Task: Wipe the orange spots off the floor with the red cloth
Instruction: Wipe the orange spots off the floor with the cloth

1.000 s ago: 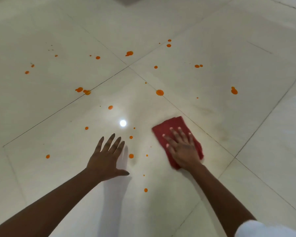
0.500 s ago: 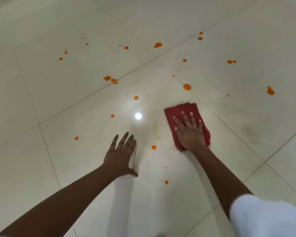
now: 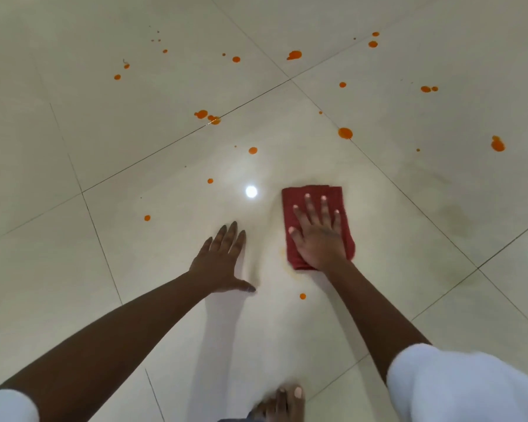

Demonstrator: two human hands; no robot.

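The folded red cloth [image 3: 333, 197] lies flat on the glossy white tiled floor [image 3: 73, 284]. My right hand [image 3: 317, 236] presses down on it with fingers spread. My left hand [image 3: 223, 260] rests flat on the floor to the left of the cloth, fingers together, holding nothing. Several orange spots dot the tiles beyond the hands, such as a large spot [image 3: 345, 133] ahead of the cloth, a pair [image 3: 208, 116] on a grout line, and a blob [image 3: 497, 144] far right. One small spot [image 3: 302, 296] sits near my right wrist. A faint orange smear [image 3: 282, 252] borders the cloth's left edge.
A bare foot [image 3: 284, 400] shows at the bottom edge. A bright light reflection [image 3: 251, 191] glares on the tile left of the cloth. Dull wiped streaks [image 3: 451, 220] mark the tile to the right. White sleeves cover both upper arms.
The right hand has slid the cloth toward me and leftward; the spot that lay left of the cloth is gone, leaving a faint smear. The camera has moved closer.
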